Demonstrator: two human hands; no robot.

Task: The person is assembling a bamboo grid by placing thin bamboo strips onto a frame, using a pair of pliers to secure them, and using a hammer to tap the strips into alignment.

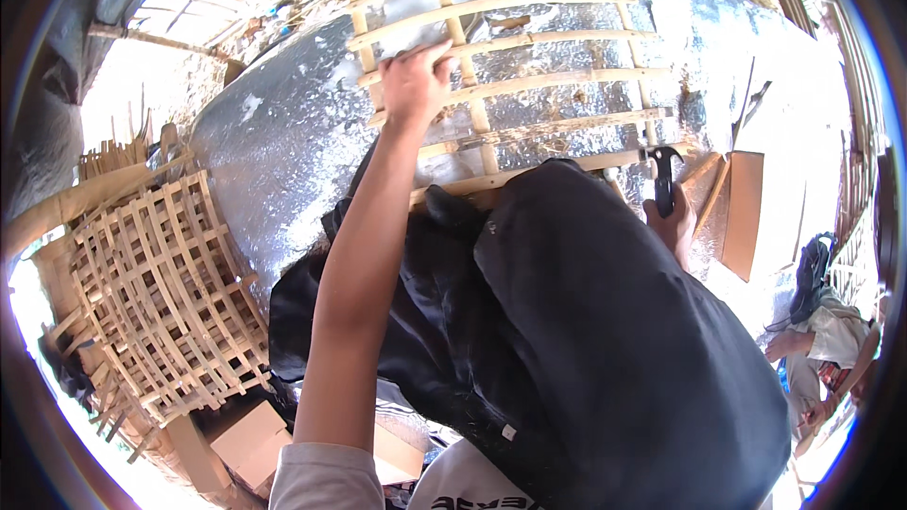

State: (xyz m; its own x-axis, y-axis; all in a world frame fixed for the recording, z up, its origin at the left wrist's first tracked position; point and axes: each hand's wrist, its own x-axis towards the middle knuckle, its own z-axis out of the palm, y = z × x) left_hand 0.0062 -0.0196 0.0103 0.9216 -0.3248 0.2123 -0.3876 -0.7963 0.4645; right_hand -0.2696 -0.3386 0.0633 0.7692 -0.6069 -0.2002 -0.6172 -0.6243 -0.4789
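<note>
A lattice frame of pale bamboo slats [557, 82] lies on a silvery sheet [274, 132] in front of me. My left hand [416, 90] is reached out to the frame's left side, its fingers closed around a slat near a crossing. Beside the frame's near right corner, my right hand [673, 227] grips a black claw hammer [664, 175] by its handle, head upward. The hammer head is close to the end of the nearest slat. My dark-clad knees cover part of the frame's near edge.
Finished-looking bamboo lattices [170, 293] are stacked at the left. Cardboard pieces [743, 212] stand at the right, and cardboard boxes [250, 444] sit at lower left. Another person [822, 349] sits at the far right. Bamboo scraps [293, 0] lie along the back.
</note>
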